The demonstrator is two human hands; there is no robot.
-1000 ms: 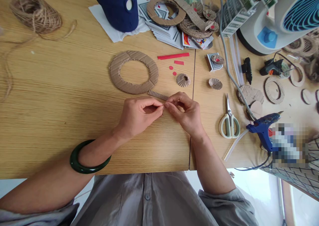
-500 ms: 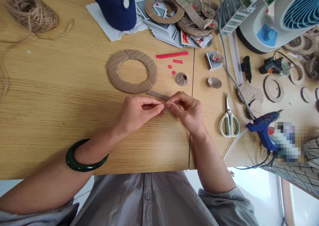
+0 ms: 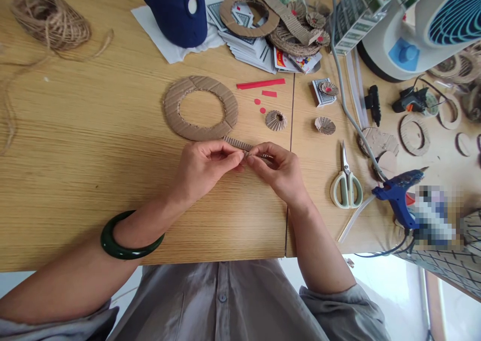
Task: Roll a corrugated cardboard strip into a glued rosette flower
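Note:
My left hand (image 3: 208, 168) and my right hand (image 3: 276, 170) meet fingertip to fingertip just above the table, each in a closed pinch. Between them is a narrow corrugated cardboard strip (image 3: 267, 157), mostly hidden by the fingers; a bit shows under the right index finger. Behind the fingers lies a length of ribbed strip (image 3: 236, 142); whether it is the same piece I cannot tell. It reaches to the lower edge of a flat cardboard ring (image 3: 173, 108). Beyond my right hand sit two pleated cardboard rosettes (image 3: 276, 121), red paper strips (image 3: 261, 83) and two small red dots (image 3: 262, 110).
Scissors (image 3: 346, 185) and a blue glue gun (image 3: 400, 193) lie to the right. A grey cable (image 3: 340, 90) runs past them toward a fan (image 3: 398, 30). Playing cards (image 3: 251, 52) and a navy cap (image 3: 173, 15) are at the back; twine (image 3: 50, 20) lies far left.
Both hands have shifted slightly left, still pinching together. More of the ribbed strip now shows beside my right fingers. The surrounding objects stay where they were.

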